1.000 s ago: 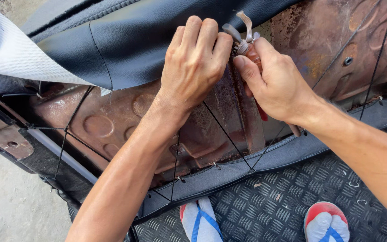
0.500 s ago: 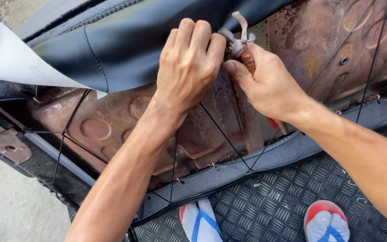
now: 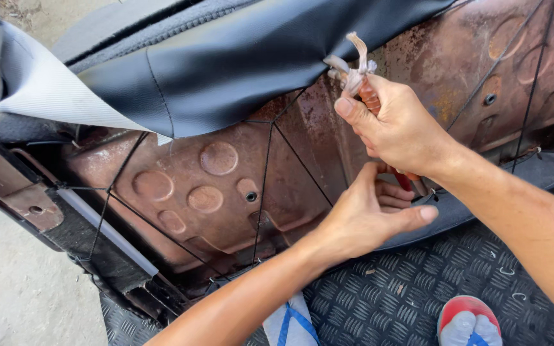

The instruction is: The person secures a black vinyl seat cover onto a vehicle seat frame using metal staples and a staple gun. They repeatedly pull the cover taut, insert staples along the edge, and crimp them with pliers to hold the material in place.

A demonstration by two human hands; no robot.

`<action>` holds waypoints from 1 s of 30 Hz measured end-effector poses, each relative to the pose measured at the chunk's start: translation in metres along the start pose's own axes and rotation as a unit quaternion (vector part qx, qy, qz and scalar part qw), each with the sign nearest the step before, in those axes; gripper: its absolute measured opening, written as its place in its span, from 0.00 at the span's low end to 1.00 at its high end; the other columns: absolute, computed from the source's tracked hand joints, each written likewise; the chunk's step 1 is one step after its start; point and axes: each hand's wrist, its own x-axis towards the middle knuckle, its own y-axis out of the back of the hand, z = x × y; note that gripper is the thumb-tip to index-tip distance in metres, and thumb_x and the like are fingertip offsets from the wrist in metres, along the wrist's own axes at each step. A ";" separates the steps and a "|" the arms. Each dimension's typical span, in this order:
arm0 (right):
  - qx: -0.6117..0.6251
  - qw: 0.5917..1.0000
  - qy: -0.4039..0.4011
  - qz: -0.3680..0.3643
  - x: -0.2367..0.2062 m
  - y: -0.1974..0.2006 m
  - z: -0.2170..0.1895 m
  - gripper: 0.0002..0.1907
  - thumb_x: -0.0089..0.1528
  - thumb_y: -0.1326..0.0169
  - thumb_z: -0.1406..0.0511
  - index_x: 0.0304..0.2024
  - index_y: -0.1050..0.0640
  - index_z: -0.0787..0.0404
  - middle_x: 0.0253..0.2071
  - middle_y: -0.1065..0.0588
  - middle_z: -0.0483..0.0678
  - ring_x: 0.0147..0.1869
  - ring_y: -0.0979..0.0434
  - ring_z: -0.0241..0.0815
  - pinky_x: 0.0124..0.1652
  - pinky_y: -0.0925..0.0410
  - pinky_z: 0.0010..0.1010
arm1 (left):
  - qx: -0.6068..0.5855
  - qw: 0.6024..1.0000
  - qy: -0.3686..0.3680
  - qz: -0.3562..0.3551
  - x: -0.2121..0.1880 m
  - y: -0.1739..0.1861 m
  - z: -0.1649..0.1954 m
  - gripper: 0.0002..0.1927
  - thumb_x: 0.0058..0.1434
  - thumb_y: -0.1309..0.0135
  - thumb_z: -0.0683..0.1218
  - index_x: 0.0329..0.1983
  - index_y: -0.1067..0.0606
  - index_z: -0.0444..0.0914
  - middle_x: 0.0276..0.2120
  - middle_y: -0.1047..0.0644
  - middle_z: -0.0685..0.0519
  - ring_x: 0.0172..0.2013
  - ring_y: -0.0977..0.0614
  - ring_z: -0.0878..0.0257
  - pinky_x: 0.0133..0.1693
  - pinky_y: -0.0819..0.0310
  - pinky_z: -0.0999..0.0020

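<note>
A rusty metal seat pan (image 3: 213,186) lies upside down, with a black vinyl cover (image 3: 238,64) folded over its upper edge. Black cords (image 3: 267,166) cross the pan in a zigzag. My right hand (image 3: 399,125) grips a tool with a reddish handle and a rag-wrapped tip (image 3: 354,74), pressed at the cover's edge. My left hand (image 3: 367,214) is lower, fingers curled against the pan near the black edge strip (image 3: 476,198), below the right hand. Whether it holds a cord cannot be seen.
A black diamond-pattern rubber mat (image 3: 405,295) lies below the pan. Two feet in sandals (image 3: 469,323) (image 3: 293,323) stand on it. The cover's pale underside (image 3: 46,90) flaps at upper left. Bare concrete ground (image 3: 14,288) shows at lower left.
My left hand has left the cover's edge beside the tool and dropped down to the pan's lower part. My right hand stays on the tool at the cover's edge.
</note>
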 end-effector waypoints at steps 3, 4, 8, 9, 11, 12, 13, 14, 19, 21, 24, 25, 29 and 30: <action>-0.015 1.000 0.013 0.005 0.000 -0.001 0.000 0.15 0.68 0.48 0.55 0.40 0.31 0.61 0.22 0.38 0.37 0.20 0.43 0.25 0.19 0.44 0.21 | 0.112 0.992 -0.034 0.055 0.011 -0.019 -0.013 0.39 0.52 0.28 0.57 0.55 0.32 0.27 0.45 0.27 0.44 0.43 0.24 0.60 0.45 0.26 0.67; -0.020 1.000 0.013 0.009 0.001 -0.002 -0.001 0.16 0.68 0.48 0.55 0.39 0.31 0.61 0.22 0.38 0.37 0.20 0.42 0.25 0.19 0.43 0.21 | 0.076 0.995 -0.011 0.067 0.014 -0.024 -0.013 0.38 0.53 0.30 0.58 0.54 0.33 0.28 0.43 0.27 0.46 0.41 0.24 0.62 0.42 0.26 0.67; -0.030 0.999 -0.002 0.011 -0.001 -0.003 -0.004 0.17 0.67 0.47 0.53 0.41 0.29 0.60 0.23 0.38 0.39 0.21 0.42 0.27 0.20 0.43 0.22 | 0.020 0.993 0.078 0.089 0.019 -0.033 -0.012 0.31 0.56 0.35 0.58 0.45 0.30 0.28 0.31 0.27 0.52 0.31 0.27 0.63 0.33 0.29 0.65; -0.064 0.998 0.006 0.018 -0.004 -0.003 -0.006 0.18 0.67 0.47 0.53 0.42 0.29 0.61 0.23 0.37 0.41 0.21 0.41 0.28 0.21 0.41 0.24 | 0.029 0.993 0.072 0.091 0.019 -0.033 -0.013 0.29 0.57 0.35 0.56 0.46 0.30 0.29 0.31 0.26 0.52 0.31 0.26 0.64 0.33 0.28 0.65; -0.164 0.982 0.078 0.047 -0.011 -0.005 -0.008 0.20 0.68 0.47 0.52 0.45 0.28 0.63 0.25 0.33 0.43 0.25 0.35 0.31 0.25 0.37 0.27 | 0.047 0.993 0.056 0.089 0.017 -0.035 -0.016 0.25 0.58 0.37 0.53 0.48 0.30 0.31 0.30 0.25 0.54 0.31 0.24 0.65 0.33 0.26 0.66; -0.231 0.960 0.143 0.066 -0.016 -0.007 -0.008 0.21 0.68 0.47 0.52 0.47 0.28 0.65 0.27 0.30 0.44 0.28 0.31 0.33 0.28 0.34 0.29 | 0.039 0.995 0.037 0.088 0.017 -0.035 -0.019 0.23 0.59 0.39 0.52 0.48 0.29 0.31 0.31 0.23 0.53 0.31 0.23 0.65 0.33 0.26 0.65; -0.295 0.930 0.205 0.082 -0.021 -0.008 -0.008 0.23 0.68 0.47 0.52 0.49 0.28 0.66 0.30 0.26 0.46 0.32 0.27 0.35 0.31 0.31 0.31 | 0.030 0.996 0.018 0.087 0.017 -0.035 -0.022 0.21 0.59 0.40 0.50 0.49 0.28 0.32 0.32 0.22 0.52 0.31 0.22 0.65 0.33 0.26 0.65; -0.302 0.923 0.217 0.098 -0.024 -0.011 -0.006 0.23 0.69 0.48 0.53 0.49 0.29 0.67 0.31 0.26 0.47 0.35 0.26 0.36 0.33 0.31 0.33 | 0.020 0.996 0.003 0.088 0.016 -0.035 -0.024 0.20 0.60 0.41 0.49 0.49 0.27 0.32 0.33 0.21 0.51 0.32 0.22 0.66 0.32 0.26 0.64; -0.263 0.945 0.076 0.178 -0.012 -0.021 0.010 0.22 0.72 0.53 0.52 0.46 0.29 0.67 0.23 0.30 0.49 0.29 0.29 0.39 0.32 0.33 0.36 | 0.083 0.993 0.028 0.083 0.017 -0.035 -0.032 0.12 0.65 0.45 0.46 0.42 0.25 0.31 0.25 0.23 0.45 0.26 0.24 0.63 0.29 0.30 0.60; -0.267 0.939 0.115 0.185 -0.007 -0.021 0.017 0.22 0.73 0.52 0.52 0.46 0.29 0.68 0.24 0.31 0.50 0.30 0.32 0.38 0.33 0.33 0.36 | 0.092 0.990 0.053 0.091 0.018 -0.036 -0.031 0.12 0.65 0.46 0.46 0.42 0.25 0.30 0.23 0.24 0.44 0.24 0.24 0.62 0.28 0.31 0.60; -0.257 0.941 0.126 0.181 -0.005 -0.018 0.023 0.22 0.73 0.50 0.53 0.45 0.28 0.69 0.24 0.32 0.49 0.30 0.35 0.36 0.32 0.33 0.35 | 0.065 0.990 0.066 0.106 0.018 -0.035 -0.029 0.16 0.64 0.45 0.48 0.47 0.28 0.30 0.25 0.23 0.46 0.25 0.24 0.63 0.28 0.30 0.62; -0.253 0.943 0.122 0.180 -0.007 -0.016 0.023 0.22 0.73 0.50 0.53 0.44 0.28 0.69 0.24 0.33 0.48 0.30 0.35 0.34 0.31 0.33 0.34 | 0.046 0.992 0.050 0.108 0.017 -0.033 -0.028 0.18 0.64 0.45 0.48 0.49 0.29 0.30 0.28 0.22 0.48 0.27 0.23 0.64 0.30 0.29 0.63; -0.157 0.981 0.064 0.097 -0.016 -0.008 0.016 0.19 0.66 0.46 0.57 0.49 0.22 0.67 0.29 0.34 0.43 0.29 0.35 0.32 0.28 0.38 0.32 | 0.062 0.997 0.013 0.042 0.013 -0.018 -0.029 0.25 0.63 0.40 0.51 0.53 0.32 0.29 0.32 0.24 0.50 0.32 0.24 0.63 0.34 0.27 0.65; -0.202 0.968 0.116 0.089 -0.019 -0.005 0.013 0.19 0.67 0.46 0.58 0.50 0.22 0.67 0.33 0.33 0.43 0.30 0.31 0.31 0.31 0.34 0.31 | -0.004 1.000 0.012 0.016 0.012 -0.013 -0.031 0.25 0.65 0.42 0.52 0.56 0.32 0.31 0.35 0.24 0.52 0.35 0.24 0.65 0.38 0.26 0.66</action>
